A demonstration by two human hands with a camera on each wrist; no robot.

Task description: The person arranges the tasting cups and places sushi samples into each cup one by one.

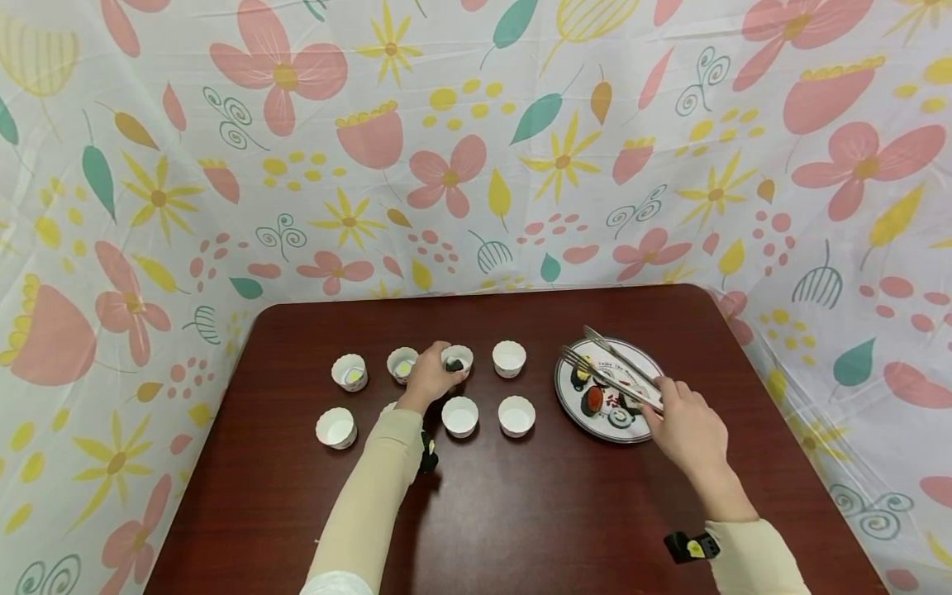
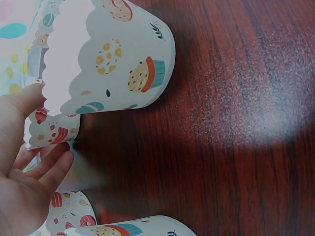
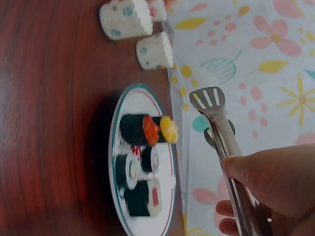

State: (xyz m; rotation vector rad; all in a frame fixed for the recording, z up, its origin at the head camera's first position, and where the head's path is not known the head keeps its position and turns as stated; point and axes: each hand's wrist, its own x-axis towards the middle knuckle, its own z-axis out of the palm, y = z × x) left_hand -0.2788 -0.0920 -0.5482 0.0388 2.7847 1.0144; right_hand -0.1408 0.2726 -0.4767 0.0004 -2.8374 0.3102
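My left hand [image 1: 431, 380] holds a white paper cup [image 1: 463, 355] in the back row, thumb and fingers at its sides. A dark piece sits inside that cup. My right hand [image 1: 690, 428] grips metal tongs [image 1: 621, 376] over the plate, their slotted tips spread apart and nothing between them. Toy-like sushi lies on the oval plate [image 1: 645, 354]: a red-topped piece [image 3: 150, 130], a yellow-topped piece [image 3: 169, 129], two round rolls [image 3: 127, 171] and a dark-and-pale piece [image 3: 142, 198].
Several scalloped cups stand in two rows on the dark wooden table [image 1: 565, 512]. The two back-left cups [image 1: 349, 372] hold pale pieces with yellow centres. My left arm partly hides one front cup [image 1: 388, 407]. A flower-patterned cloth [image 1: 461, 231] hangs behind the table.
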